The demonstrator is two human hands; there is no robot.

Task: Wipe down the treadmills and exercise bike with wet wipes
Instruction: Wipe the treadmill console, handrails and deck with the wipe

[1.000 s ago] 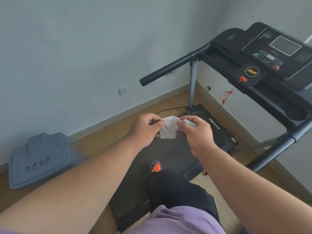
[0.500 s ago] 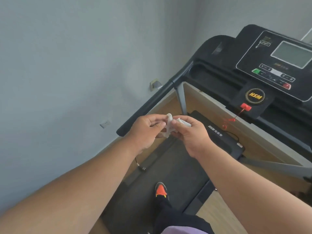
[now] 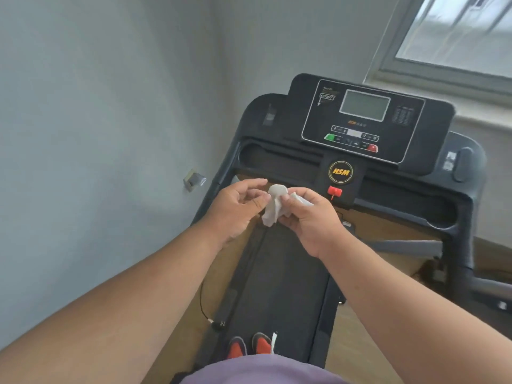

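Observation:
A crumpled white wet wipe (image 3: 273, 207) hangs between both hands, in front of the black treadmill's console (image 3: 363, 121). My right hand (image 3: 310, 220) grips the wipe with curled fingers. My left hand (image 3: 238, 207) has its fingers loosely bent, thumb and fingertips at the wipe's left edge. The treadmill's belt (image 3: 277, 286) runs below my arms, and my feet in orange shoes (image 3: 249, 346) stand on it. A red safety key (image 3: 334, 191) sits under the round HSM badge.
A grey wall (image 3: 97, 134) runs close along the left, with a socket (image 3: 194, 180) on it. The treadmill's padded handrail (image 3: 468, 217) curves down at right. A window (image 3: 457, 37) is at upper right. A cable (image 3: 206, 309) lies on the wooden floor.
The view has swung to face the console straight on, both feet now on the belt. Both hands have risen with the wipe, and my left hand's fingers have loosened.

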